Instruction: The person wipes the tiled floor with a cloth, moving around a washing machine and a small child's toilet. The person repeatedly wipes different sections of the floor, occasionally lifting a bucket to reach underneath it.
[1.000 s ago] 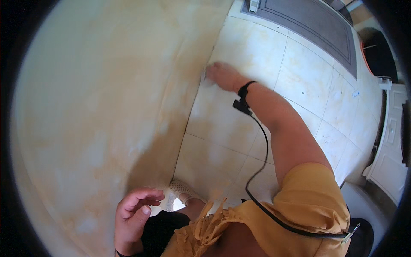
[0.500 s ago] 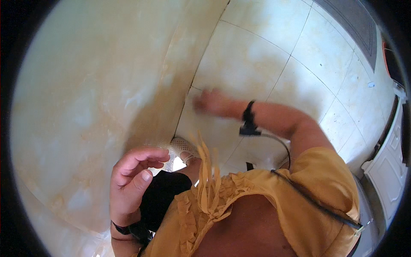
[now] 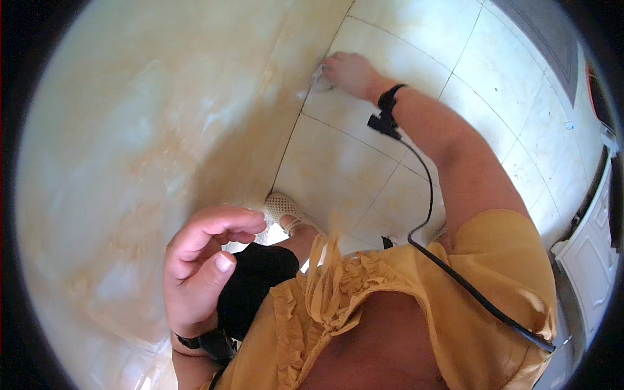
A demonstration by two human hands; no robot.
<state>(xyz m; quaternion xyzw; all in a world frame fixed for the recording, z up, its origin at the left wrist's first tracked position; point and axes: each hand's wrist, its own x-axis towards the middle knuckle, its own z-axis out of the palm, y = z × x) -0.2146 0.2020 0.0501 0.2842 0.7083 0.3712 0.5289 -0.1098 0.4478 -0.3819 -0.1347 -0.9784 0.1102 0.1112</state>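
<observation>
My right hand reaches far forward, palm down, its fingers closed over a pale crumpled wad, a cloth or tissue. It presses the wad at the dark seam where the cream marbled wall meets the tiled floor. Most of the wad lies hidden under the fingers. My left hand hovers beside the wall above my knee, fingers curved and thumb apart, with nothing in it. A black strap with a cable is around my right wrist; another black strap circles the left.
My foot in a beige perforated shoe stands close to the seam. A grey mat lies at the far right. White panelled furniture stands along the right side. A small blue scrap rests on the floor.
My right hand has swept forward along the seam, away from me, and the pale wad now shows under its fingers. My left hand has barely moved.
</observation>
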